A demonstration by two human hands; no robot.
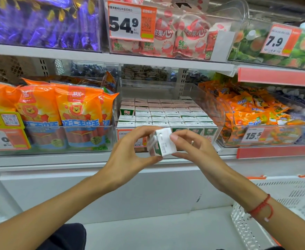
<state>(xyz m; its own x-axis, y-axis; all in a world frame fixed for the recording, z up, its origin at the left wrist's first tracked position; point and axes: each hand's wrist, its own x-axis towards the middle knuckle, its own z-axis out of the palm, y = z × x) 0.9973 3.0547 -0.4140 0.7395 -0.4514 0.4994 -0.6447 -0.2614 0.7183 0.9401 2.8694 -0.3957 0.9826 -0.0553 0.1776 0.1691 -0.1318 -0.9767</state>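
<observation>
Carton (161, 142) sits tilted between both hands, just in front of the bin (214, 107), whose rows of matching cartons (166, 112) lie beyond the fingertips. Left hand (130, 154) pinches its left edge, thumb below and fingers on top; right hand (195, 150) pinches the right side the same way. It looks like a turn for a check, or squaring up before shelving. To do it well, use 2 light pinches at opposite edges so the thin walls do not dent. Level the carton with its green face toward the wrists, like the front row, then carry it forward over the bin's front wall.
</observation>
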